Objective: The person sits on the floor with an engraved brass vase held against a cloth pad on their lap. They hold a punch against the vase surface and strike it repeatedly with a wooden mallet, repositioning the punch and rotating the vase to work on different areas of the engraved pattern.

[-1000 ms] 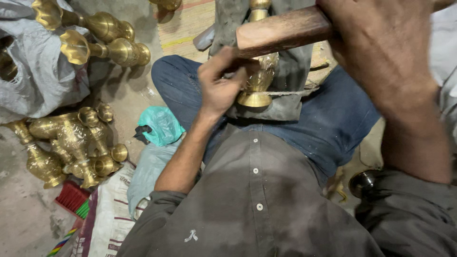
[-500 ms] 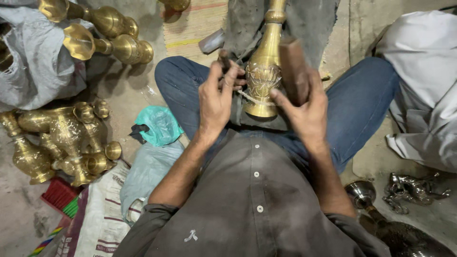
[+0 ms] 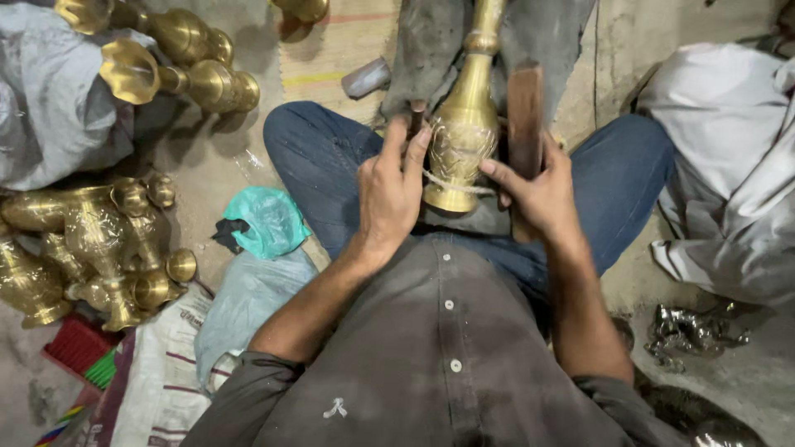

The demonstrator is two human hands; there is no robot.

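A tall engraved brass vase (image 3: 464, 124) lies along my lap on a dark grey cloth (image 3: 431, 41), its base toward me and a string around its foot. My left hand (image 3: 389, 194) rests on the vase's left side, fingers pinched on a thin dark punch (image 3: 416, 112) set against the engraved belly. My right hand (image 3: 534, 194) grips a wooden mallet (image 3: 524, 108), held upright against the vase's right side. My blue trousers (image 3: 315, 157) and grey shirt fill the lower frame.
Several brass vases lie on the floor at the left (image 3: 91, 240) and top left (image 3: 190, 74). A teal plastic bag (image 3: 265, 219) sits by my left knee. White cloth (image 3: 729, 165) lies at the right, dark metal pieces (image 3: 691, 331) at the lower right.
My right hand has come down from a raised position near the camera, and the mallet now stands beside the vase. My left hand stayed on the vase.
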